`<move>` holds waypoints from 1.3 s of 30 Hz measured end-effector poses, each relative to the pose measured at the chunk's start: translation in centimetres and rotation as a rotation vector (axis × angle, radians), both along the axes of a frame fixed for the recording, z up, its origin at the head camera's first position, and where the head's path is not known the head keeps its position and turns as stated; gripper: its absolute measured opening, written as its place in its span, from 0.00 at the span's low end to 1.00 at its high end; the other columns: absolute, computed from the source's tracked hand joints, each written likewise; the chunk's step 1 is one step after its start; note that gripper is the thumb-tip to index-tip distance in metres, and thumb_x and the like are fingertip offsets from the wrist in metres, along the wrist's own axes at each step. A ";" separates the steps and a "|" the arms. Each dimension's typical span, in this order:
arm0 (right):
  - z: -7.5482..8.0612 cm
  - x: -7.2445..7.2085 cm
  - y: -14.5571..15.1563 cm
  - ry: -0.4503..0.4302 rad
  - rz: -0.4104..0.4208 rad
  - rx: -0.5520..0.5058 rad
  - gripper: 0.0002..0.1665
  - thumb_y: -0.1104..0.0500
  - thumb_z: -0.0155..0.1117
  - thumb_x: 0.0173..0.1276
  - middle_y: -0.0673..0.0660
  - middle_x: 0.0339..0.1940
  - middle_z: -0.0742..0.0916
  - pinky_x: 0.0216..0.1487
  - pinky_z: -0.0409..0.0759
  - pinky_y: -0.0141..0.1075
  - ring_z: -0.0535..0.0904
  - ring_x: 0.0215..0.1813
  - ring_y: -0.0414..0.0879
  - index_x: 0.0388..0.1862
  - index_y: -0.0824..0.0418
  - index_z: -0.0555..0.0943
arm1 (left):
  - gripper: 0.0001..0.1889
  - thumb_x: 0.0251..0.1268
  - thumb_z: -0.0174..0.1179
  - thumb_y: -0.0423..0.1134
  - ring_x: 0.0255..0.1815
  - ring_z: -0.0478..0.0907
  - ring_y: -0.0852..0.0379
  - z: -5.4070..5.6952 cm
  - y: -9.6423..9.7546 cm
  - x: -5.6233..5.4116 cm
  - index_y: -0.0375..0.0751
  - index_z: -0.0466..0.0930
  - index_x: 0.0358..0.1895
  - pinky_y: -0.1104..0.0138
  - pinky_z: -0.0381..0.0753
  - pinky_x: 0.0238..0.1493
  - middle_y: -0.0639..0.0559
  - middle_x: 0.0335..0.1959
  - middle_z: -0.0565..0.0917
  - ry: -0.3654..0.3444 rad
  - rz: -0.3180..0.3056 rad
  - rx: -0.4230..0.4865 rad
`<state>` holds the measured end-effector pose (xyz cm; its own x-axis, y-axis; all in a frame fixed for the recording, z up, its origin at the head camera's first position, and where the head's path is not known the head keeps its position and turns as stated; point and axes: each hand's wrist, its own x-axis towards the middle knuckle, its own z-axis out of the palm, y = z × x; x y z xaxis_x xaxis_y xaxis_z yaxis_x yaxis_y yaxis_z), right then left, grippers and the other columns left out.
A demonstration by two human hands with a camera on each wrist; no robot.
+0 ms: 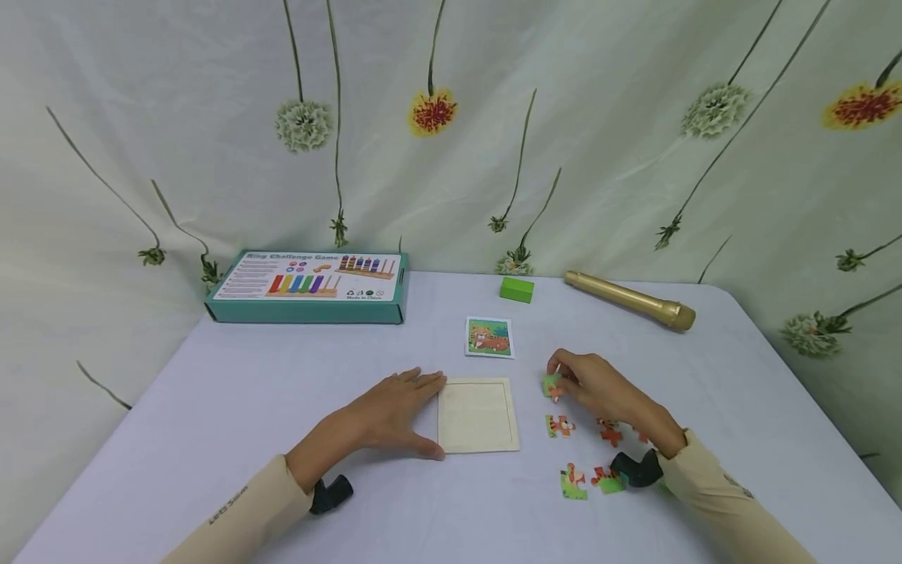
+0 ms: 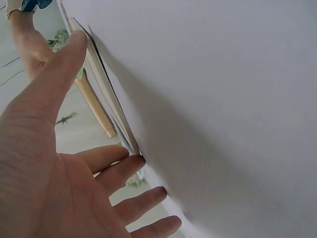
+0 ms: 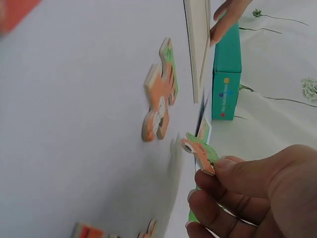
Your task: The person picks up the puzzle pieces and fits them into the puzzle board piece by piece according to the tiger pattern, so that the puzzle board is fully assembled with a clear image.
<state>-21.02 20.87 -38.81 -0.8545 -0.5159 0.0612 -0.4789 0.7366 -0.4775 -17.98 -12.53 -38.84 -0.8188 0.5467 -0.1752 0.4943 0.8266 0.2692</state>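
My right hand [image 1: 602, 385] pinches a green and orange jigsaw puzzle piece [image 3: 199, 152] between thumb and fingers, lifted off the table. Below that hand lie several more wooden pieces, among them an orange-and-green piece [image 1: 561, 425], a green-edged corner piece [image 1: 574, 482] and an orange piece [image 1: 609, 432]. To their left, flat on the table, is a pale wooden puzzle tray [image 1: 479, 415] with nothing in its recess. My left hand [image 1: 395, 411] spreads along the tray's left edge, thumb at the near corner and fingertips at the far corner, touching it.
Behind the tray lies a picture card [image 1: 489, 338] of a tiger. Farther back are a green block [image 1: 517, 290], a gold microphone [image 1: 630, 301] and a teal Ring Challenge Game box [image 1: 306, 312]. A flowered cloth [image 1: 606, 157] hangs behind the white table [image 1: 232, 392].
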 end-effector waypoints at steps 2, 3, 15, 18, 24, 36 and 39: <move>0.3 0.0 -0.5 0.014 -0.010 -0.020 0.10 0.68 0.63 0.65 0.47 0.27 0.81 0.31 0.74 0.30 0.73 0.29 0.38 0.43 0.58 0.77 | 0.57 0.41 0.67 0.72 0.75 0.53 0.43 0.1 -0.1 0.0 0.45 0.58 0.74 0.49 0.55 0.72 0.53 0.74 0.61 0.003 -0.003 0.006; 0.4 0.0 -0.7 0.022 -0.009 -0.033 0.10 0.68 0.63 0.65 0.47 0.28 0.81 0.33 0.75 0.31 0.74 0.30 0.38 0.43 0.58 0.78 | 0.57 0.41 0.67 0.71 0.75 0.54 0.43 0.1 -0.1 0.0 0.45 0.58 0.74 0.49 0.55 0.72 0.52 0.74 0.61 0.005 -0.005 0.007; 0.5 -0.3 -4.1 -0.054 0.019 -0.218 0.07 0.65 0.65 0.64 0.49 0.28 0.85 0.31 0.77 0.31 0.78 0.29 0.40 0.41 0.58 0.82 | 0.58 0.42 0.67 0.70 0.77 0.48 0.44 -0.1 0.2 0.0 0.42 0.55 0.75 0.48 0.54 0.73 0.50 0.76 0.56 -0.019 0.023 0.003; 0.1 -0.3 -5.1 -0.110 0.049 -0.264 0.05 0.64 0.64 0.65 0.51 0.26 0.85 0.25 0.76 0.31 0.77 0.24 0.42 0.40 0.59 0.81 | 0.57 0.42 0.67 0.70 0.77 0.48 0.44 -0.1 0.2 0.0 0.42 0.56 0.75 0.48 0.53 0.73 0.51 0.76 0.56 -0.032 0.029 -0.003; -0.6 -0.4 -7.0 -0.158 0.047 -0.334 0.04 0.63 0.65 0.65 0.52 0.25 0.84 0.23 0.73 0.29 0.74 0.21 0.40 0.39 0.60 0.82 | 0.58 0.42 0.67 0.70 0.78 0.45 0.44 -0.3 0.2 0.0 0.43 0.55 0.75 0.47 0.51 0.73 0.51 0.77 0.54 -0.048 0.050 -0.016; -1.3 -0.9 -9.8 -0.224 -0.006 -0.370 0.06 0.64 0.65 0.64 0.53 0.29 0.86 0.19 0.74 0.31 0.75 0.16 0.42 0.41 0.63 0.82 | 0.58 0.42 0.66 0.71 0.78 0.43 0.45 -0.3 0.1 -0.1 0.43 0.54 0.75 0.46 0.49 0.73 0.51 0.77 0.53 -0.063 0.052 -0.031; -1.5 -1.0 -10.2 -0.226 -0.023 -0.374 0.06 0.64 0.65 0.64 0.53 0.28 0.87 0.17 0.73 0.31 0.73 0.12 0.42 0.40 0.62 0.82 | 0.58 0.42 0.65 0.72 0.78 0.44 0.46 -0.3 0.1 -0.1 0.43 0.54 0.75 0.47 0.49 0.74 0.51 0.77 0.53 -0.063 0.053 -0.033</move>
